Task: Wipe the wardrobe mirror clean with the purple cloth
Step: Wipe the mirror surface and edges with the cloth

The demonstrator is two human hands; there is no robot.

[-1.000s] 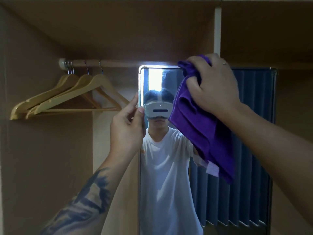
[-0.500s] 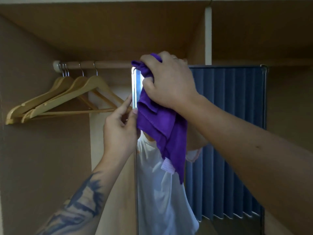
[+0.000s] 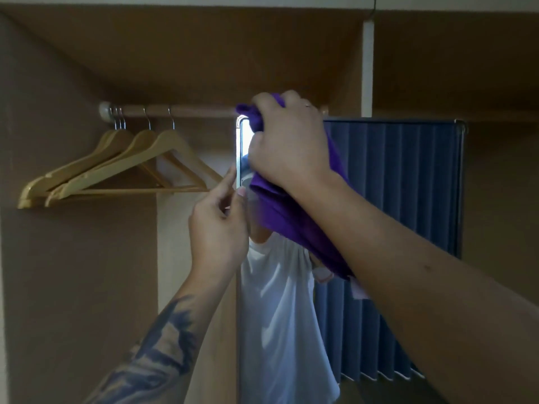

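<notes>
While the mirror edge is being pinched by left hand fingers, the purple cloth is being gripped by curled right hand fingers.

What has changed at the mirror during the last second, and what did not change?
The right hand, gripping the purple cloth, swept left along the top of the mirror, from near its middle to the top left corner. The cloth now covers the reflected head. The left hand kept its grip on the mirror's left edge, and the wooden hangers on the rail did not move.
</notes>
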